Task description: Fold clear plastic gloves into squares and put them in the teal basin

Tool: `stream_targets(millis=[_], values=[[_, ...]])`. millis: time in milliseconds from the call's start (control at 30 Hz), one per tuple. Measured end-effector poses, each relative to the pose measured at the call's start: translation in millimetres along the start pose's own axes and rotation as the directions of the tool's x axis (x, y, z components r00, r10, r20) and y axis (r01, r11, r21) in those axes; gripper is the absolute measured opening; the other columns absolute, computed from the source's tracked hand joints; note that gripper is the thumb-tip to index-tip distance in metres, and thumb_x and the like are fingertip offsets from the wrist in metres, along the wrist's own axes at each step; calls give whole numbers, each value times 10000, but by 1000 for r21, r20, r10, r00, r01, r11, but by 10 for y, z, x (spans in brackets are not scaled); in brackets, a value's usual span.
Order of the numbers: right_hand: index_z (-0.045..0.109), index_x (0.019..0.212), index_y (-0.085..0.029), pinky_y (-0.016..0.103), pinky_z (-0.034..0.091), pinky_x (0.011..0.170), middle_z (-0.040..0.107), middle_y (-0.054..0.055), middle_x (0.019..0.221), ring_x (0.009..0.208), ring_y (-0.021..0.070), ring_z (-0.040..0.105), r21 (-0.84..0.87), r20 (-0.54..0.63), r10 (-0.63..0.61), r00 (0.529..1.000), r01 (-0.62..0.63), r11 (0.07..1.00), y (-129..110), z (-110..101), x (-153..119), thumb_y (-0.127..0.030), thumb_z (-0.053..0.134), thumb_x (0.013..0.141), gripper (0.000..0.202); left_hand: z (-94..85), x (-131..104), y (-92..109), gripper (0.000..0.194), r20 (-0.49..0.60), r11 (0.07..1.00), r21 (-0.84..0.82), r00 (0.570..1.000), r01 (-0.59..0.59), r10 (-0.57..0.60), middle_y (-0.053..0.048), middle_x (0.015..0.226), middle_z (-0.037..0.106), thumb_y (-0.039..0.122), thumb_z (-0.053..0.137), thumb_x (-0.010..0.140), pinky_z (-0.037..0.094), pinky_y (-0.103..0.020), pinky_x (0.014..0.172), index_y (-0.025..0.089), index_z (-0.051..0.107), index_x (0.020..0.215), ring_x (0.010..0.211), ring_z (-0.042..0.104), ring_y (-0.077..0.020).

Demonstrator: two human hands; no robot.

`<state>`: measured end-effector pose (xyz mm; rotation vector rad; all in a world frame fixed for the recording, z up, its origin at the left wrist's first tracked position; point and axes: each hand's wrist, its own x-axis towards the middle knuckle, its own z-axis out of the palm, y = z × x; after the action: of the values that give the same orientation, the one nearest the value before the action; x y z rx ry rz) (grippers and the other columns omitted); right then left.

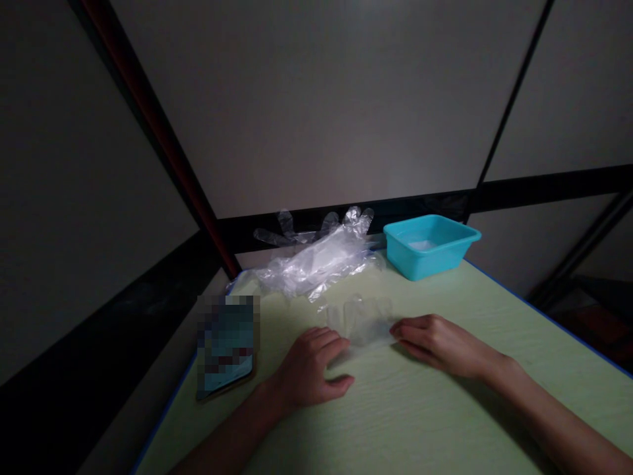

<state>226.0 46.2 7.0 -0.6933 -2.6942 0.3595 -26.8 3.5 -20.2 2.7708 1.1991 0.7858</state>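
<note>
A clear disposable plastic glove (363, 320) lies on the pale green table between my hands, its fingers pointing away from me. My right hand (432, 342) pinches the glove's right edge between thumb and fingertips. At the glove's lower left, my left hand (316, 366) rests with thumb and fingers apart, its fingertips close to the film. Whether those fingertips touch the glove is hard to see. Farther back sits a crumpled heap of clear plastic gloves (316, 260), several glove fingers sticking up from it.
A turquoise plastic basket (425, 260) stands at the table's back right corner, with something whitish inside. On the left lies a phone (227, 369), partly pixelated. The table (376, 422) has a blue edge and meets wall panels (336, 112) at the back.
</note>
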Motion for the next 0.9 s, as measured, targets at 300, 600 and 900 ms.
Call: stream_targets(millis=[300,600,900], values=[[493,801,-173,303,411,753,586,71,928,873,166,522,133,-105,28,994,-14,991,14,-45,38,-153,414,815,82,45,6,-26,223,-35,1000,-25,999,-12,11,-46,839,637,115,495,708,440,-286,716,166,595,901,763,573,-163],[411,782,-191,240,368,559,513,-5,687,607,119,469,319,-100,211,972,-170,932,62,11,16,-258,349,870,126,-7,28,-56,160,-101,923,-324,962,208,-252,-46,871,630,159,422,803,436,-241,759,161,576,846,825,579,-142],[342,799,-201,245,422,492,570,-18,576,511,127,564,810,93,348,933,-274,519,-40,37,73,-402,390,852,212,-98,106,4,240,169,480,-768,857,424,-486,27,611,536,398,421,792,434,-217,458,180,425,693,499,545,-115]])
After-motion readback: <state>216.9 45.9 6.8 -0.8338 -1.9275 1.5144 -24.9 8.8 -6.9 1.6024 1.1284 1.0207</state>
